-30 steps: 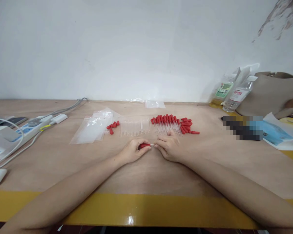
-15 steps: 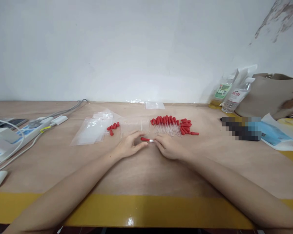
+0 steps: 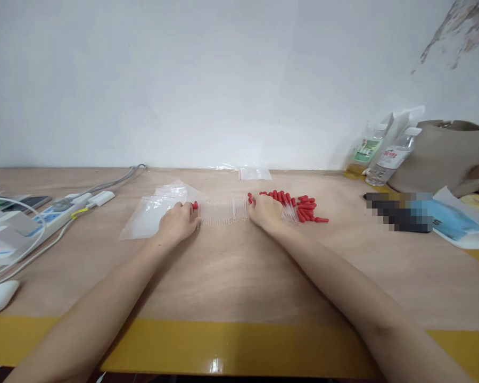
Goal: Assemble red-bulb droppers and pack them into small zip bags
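My left hand (image 3: 178, 222) is over the small group of loose red rubber bulbs left of the glass tubes. Its thumb and fingers are curved and apart, with one red bulb (image 3: 195, 205) showing at the fingertips; the other bulbs there are hidden beneath it. My right hand (image 3: 266, 211) is closed at the left end of a row of droppers with red bulbs (image 3: 281, 197). A dropper's red bulb (image 3: 250, 198) shows at its fingertips; the hand covers the glass part. Between both hands lies a row of clear glass dropper tubes (image 3: 222, 211).
Clear plastic bags (image 3: 141, 215) lie left of my left hand. More loose red bulbs (image 3: 306, 208) sit right of the droppers. A power strip (image 3: 50, 215) with cables stands at the left. Two bottles (image 3: 391, 159), a bag (image 3: 431, 154) and a blue packet (image 3: 455, 215) are at the right.
My hands have parted from the middle, where they held a dropper between them. The left went left to the loose bulbs; the right went back with the dropper to the row's left end.
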Demonstrator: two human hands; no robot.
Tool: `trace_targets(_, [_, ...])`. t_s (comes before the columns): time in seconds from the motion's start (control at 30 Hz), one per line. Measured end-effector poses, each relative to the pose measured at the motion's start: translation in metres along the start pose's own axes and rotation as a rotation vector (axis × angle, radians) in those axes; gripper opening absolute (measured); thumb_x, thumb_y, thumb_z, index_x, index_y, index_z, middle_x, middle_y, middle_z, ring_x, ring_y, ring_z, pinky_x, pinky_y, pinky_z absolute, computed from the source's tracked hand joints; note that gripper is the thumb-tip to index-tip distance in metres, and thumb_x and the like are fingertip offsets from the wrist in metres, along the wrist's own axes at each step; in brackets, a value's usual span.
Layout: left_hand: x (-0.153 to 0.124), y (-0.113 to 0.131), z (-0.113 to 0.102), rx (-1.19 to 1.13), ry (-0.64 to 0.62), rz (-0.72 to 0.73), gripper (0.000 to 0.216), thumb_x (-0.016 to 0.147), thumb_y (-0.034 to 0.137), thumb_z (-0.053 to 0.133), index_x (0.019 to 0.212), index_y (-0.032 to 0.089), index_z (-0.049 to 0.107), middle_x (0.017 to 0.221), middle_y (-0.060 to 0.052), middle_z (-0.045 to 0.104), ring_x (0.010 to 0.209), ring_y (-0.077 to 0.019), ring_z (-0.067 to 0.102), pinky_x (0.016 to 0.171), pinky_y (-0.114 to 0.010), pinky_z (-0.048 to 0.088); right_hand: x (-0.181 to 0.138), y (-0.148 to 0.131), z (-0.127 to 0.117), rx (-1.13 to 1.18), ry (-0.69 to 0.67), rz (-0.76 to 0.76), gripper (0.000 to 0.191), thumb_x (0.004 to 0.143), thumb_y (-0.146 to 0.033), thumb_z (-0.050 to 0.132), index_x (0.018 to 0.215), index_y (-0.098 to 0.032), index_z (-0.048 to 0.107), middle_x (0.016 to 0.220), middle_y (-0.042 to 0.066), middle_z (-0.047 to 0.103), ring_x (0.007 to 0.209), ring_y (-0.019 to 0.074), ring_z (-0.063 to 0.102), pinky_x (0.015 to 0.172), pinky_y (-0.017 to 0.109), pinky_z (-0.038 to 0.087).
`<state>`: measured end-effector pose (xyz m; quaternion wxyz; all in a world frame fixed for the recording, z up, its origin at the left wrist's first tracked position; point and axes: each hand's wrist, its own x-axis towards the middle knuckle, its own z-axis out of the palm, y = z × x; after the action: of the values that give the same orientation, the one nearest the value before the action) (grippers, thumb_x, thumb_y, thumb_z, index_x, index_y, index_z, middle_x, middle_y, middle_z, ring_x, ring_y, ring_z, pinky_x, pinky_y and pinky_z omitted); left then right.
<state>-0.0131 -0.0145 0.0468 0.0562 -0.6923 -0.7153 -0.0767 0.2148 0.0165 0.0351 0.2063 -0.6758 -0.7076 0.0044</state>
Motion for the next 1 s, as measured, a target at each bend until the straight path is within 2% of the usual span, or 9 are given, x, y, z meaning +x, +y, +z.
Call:
trace_targets(0.33, [0.004,-0.003,0.008,0.033,0.006,0.043,0.032,0.081,0.041,0.039,0.093,0.015,0.054,0.092,-0.014,0.058,0.082,-0.0282,0.058,0.069,-0.035,0.043,-0.003,-0.017,0.006,-0.054,-0.091,-0.002,0.021,0.078,-0.023,0.045,0.091,-0.015,0.060,0.091,0.015,0.065,0.084,0.0254,0.061,0.073,0.037,0.039])
trace_targets(0.47, [0.005,-0.005,0.008,0.056,0.028,0.009,0.032,0.084,0.035,0.032,0.094,0.014,0.054,0.093,-0.015,0.057,0.082,-0.0298,0.058,0.067,-0.036,0.043,0.001,-0.017,0.011,-0.017,-0.090,0.047,0.025,0.079,-0.024,0.043,0.096,-0.013,0.059,0.096,0.017,0.064,0.088,0.0262,0.061,0.071,0.035,0.040])
trace_targets(0.77, [0.008,-0.012,0.011,0.068,0.022,-0.019,0.030,0.084,0.030,0.032,0.096,0.012,0.053,0.095,-0.018,0.056,0.083,-0.0316,0.058,0.067,-0.038,0.043,0.007,-0.008,0.019,-0.008,-0.089,0.080,0.029,0.081,-0.025,0.043,0.104,-0.011,0.053,0.095,0.017,0.063,0.085,0.0261,0.061,0.069,0.034,0.039])
trace_targets(1.0, [0.008,-0.012,0.011,0.087,0.019,-0.018,0.030,0.083,0.031,0.034,0.095,0.011,0.052,0.092,-0.019,0.058,0.083,-0.0336,0.058,0.065,-0.038,0.043,0.006,-0.018,0.014,0.016,-0.023,-0.050,0.023,0.080,-0.027,0.041,0.089,-0.017,0.060,0.086,0.010,0.066,0.084,0.0240,0.060,0.075,0.036,0.035])
